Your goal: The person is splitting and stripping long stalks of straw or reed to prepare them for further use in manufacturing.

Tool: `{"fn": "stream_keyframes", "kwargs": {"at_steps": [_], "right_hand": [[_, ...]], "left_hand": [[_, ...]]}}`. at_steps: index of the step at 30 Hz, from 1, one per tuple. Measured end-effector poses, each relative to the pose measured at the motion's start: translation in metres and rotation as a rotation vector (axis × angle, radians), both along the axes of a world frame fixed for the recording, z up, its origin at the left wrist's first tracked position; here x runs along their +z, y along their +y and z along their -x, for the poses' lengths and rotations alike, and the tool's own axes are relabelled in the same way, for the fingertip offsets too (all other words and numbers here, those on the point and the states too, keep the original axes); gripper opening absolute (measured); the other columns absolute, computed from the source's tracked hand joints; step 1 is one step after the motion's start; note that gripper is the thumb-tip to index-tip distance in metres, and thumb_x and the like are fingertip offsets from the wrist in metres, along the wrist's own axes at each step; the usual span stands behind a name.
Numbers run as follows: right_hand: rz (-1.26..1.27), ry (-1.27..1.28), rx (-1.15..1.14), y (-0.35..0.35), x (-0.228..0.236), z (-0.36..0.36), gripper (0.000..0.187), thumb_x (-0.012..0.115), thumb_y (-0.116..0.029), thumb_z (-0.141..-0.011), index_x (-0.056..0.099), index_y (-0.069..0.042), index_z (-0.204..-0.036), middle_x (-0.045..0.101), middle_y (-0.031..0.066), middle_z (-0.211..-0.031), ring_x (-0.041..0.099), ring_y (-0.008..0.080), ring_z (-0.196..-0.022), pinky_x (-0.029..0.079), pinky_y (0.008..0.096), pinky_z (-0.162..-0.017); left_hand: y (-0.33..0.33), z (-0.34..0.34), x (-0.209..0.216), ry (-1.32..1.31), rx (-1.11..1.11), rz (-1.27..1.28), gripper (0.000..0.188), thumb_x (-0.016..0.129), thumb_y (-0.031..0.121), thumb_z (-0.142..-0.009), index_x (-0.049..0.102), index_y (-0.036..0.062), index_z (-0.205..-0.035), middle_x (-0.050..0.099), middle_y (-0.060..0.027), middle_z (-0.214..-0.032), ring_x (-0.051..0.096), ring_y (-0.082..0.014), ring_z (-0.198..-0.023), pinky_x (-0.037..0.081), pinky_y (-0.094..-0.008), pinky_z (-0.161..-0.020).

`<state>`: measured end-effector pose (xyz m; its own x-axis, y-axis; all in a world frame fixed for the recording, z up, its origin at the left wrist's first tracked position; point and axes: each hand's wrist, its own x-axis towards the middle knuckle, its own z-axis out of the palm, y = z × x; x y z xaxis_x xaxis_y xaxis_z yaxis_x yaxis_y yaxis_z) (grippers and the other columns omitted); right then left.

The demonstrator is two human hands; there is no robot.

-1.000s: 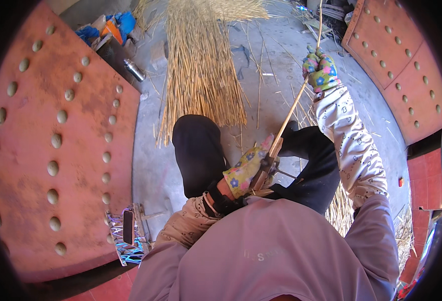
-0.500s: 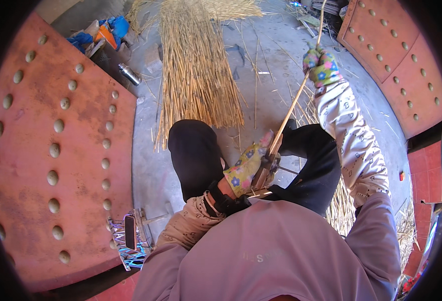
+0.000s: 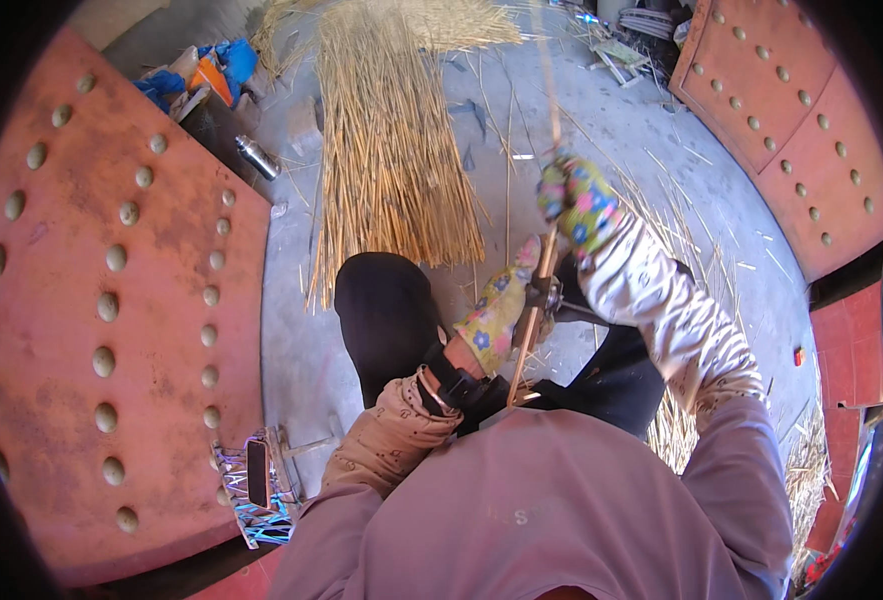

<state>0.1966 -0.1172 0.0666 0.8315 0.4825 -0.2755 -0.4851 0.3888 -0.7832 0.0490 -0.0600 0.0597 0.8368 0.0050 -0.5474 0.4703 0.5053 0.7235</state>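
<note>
My right hand [image 3: 579, 205], in a floral glove, is closed around a long thin reed stalk [image 3: 551, 90] above my lap. The stalk's upper end is blurred as it rises away from me. Lower down it runs toward a small tool with a dark fitting [image 3: 538, 292] and a narrow wooden strip [image 3: 524, 360] between my knees. My left hand [image 3: 496, 315], gloved alike, is closed against that tool, its thumb side beside the stalk. Most of its fingertips are hidden. A thin metal rod sticks out from the tool toward my right leg.
A thick pile of reed stalks [image 3: 396, 170] lies on the concrete floor ahead. Studded red panels [image 3: 111, 300] stand at left and right. A metal flask [image 3: 257, 156] lies at far left; a phone [image 3: 258, 473] rests on a strapped stool. Loose reeds [image 3: 676, 215] are scattered at right.
My right hand has come down and leftward toward my left hand, from far out along the stalk. My left hand has stayed almost in place at the tool.
</note>
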Motion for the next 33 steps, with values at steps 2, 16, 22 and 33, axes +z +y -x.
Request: {"fn": "stream_keyframes", "kwargs": {"at_steps": [2,16,22,33], "right_hand": [[-0.030,-0.010,0.144,-0.008,-0.012,-0.004,0.023,0.040,-0.031,-0.084,0.047,-0.009,-0.081,0.043,-0.0001,-0.054,0.036,0.0107,-0.042,0.028,0.0228,-0.036],[0.167,0.036,0.246,-0.064,-0.041,0.099,0.021,0.046,-0.027,-0.082,0.051,-0.007,-0.085,0.047,-0.0005,-0.059,0.041,0.0098,-0.043,0.032,0.0209,-0.039],[0.070,-0.153,0.424,-0.154,-0.068,0.115,0.019,0.049,-0.017,-0.078,0.048,0.000,-0.086,0.045,0.0004,-0.059,0.037,0.0049,-0.041,0.027,0.0168,-0.036],[0.272,0.098,0.664,-0.162,-0.026,0.125,0.031,0.039,-0.028,-0.085,0.047,-0.003,-0.102,0.044,-0.0003,-0.055,0.042,0.0098,-0.043,0.034,0.0222,-0.039]], "left_hand": [[-0.009,-0.013,0.002,-0.047,0.140,-0.108,0.048,0.043,0.058,-0.072,0.050,0.0106,-0.069,0.048,-0.0014,-0.052,0.046,-0.0137,-0.037,0.035,-0.0240,-0.033],[0.002,-0.087,-0.035,-0.253,0.564,0.176,0.042,0.051,0.052,-0.071,0.050,0.0112,-0.063,0.050,-0.0007,-0.051,0.045,-0.0107,-0.039,0.035,-0.0235,-0.034],[-0.010,-0.099,-0.028,-0.315,0.650,0.085,0.042,0.047,0.052,-0.074,0.048,0.0104,-0.068,0.050,-0.0010,-0.053,0.045,-0.0109,-0.040,0.036,-0.0218,-0.038],[0.004,-0.097,-0.079,-0.215,0.775,0.261,0.044,0.046,0.054,-0.073,0.047,0.0112,-0.068,0.051,-0.0013,-0.057,0.046,-0.0117,-0.042,0.038,-0.0242,-0.038]]}}
